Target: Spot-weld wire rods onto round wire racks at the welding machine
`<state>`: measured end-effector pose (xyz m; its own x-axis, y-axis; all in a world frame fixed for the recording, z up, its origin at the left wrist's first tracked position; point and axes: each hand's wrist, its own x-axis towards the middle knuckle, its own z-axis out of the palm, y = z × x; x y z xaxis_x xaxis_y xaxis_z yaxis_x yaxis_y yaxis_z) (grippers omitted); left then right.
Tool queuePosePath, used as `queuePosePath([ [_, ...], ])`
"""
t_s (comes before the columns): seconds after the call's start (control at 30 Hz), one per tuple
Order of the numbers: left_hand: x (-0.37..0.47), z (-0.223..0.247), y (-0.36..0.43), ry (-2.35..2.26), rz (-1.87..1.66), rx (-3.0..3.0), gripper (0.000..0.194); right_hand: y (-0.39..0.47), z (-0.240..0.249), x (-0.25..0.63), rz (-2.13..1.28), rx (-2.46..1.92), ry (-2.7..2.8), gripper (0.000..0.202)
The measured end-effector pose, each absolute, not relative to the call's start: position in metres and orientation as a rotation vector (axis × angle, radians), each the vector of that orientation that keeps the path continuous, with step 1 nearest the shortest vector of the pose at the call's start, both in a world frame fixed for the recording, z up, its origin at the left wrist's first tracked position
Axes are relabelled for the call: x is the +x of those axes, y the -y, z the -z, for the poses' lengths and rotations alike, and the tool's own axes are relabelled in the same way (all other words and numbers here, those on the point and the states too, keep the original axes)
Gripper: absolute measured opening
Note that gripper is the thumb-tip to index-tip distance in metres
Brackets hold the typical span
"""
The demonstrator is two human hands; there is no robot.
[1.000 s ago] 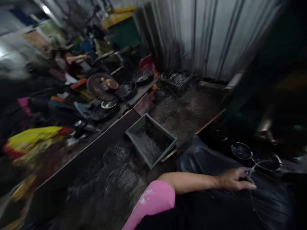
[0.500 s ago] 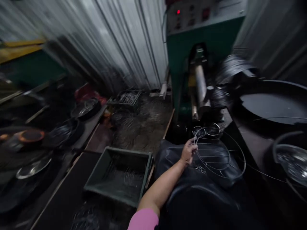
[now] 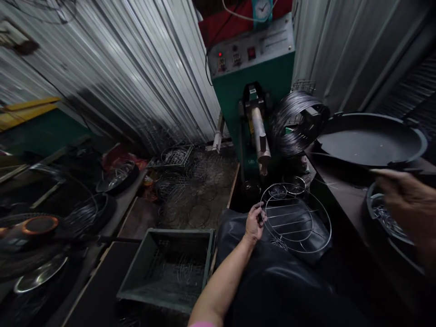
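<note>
My left hand is closed on the left rim of a round wire rack with several straight cross wires. The rack lies above the dark apron over my lap. Some small bent wires rest by its lower left edge. At the right, my right hand is blurred and hovers over a round bowl of small metal pieces; whether its fingers hold anything is hidden by the blur.
A green machine with a metal arm stands ahead, a wire coil beside it. A large black pan lies at the right, a green crate at the lower left. Wire pieces cover the floor.
The view has shifted and sharpened. My right hand has come into view at the right. My left hand still holds the wire rack, and a long thin wire near it no longer shows.
</note>
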<state>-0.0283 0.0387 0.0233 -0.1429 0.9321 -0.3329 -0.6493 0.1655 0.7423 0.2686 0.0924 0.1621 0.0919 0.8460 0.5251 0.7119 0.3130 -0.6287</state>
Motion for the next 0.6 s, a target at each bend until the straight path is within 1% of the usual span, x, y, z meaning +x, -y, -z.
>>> queuePosePath([
  [0.13,-0.026,-0.026,-0.042,-0.964,-1.385,0.375,0.045,-0.076,-0.119,0.250,-0.700,-1.286,1.905,0.030],
  [0.2,-0.026,-0.027,-0.044,-0.943,-1.377,0.324,0.052,-0.063,-0.090,0.247,-0.856,-1.231,2.003,0.027],
  [0.27,-0.028,-0.026,-0.045,-0.925,-1.376,0.272,0.061,-0.048,-0.063,0.249,-0.932,-1.152,2.119,0.025],
  [0.33,-0.029,-0.024,-0.046,-0.927,-1.357,0.235,0.063,-0.034,-0.043,0.254,-0.946,-1.073,2.234,0.024],
  [0.4,-0.029,-0.021,-0.047,-0.951,-1.329,0.212,0.058,-0.023,-0.029,0.262,-0.942,-1.027,2.313,0.023],
  [0.5,-0.028,-0.019,-0.048,-1.001,-1.291,0.189,0.042,-0.014,-0.013,0.276,-0.899,-0.984,2.378,0.022],
  [0.6,-0.025,-0.023,-0.047,-1.034,-1.261,0.194,0.028,-0.013,0.000,0.292,-0.681,-0.917,2.347,0.022],
])
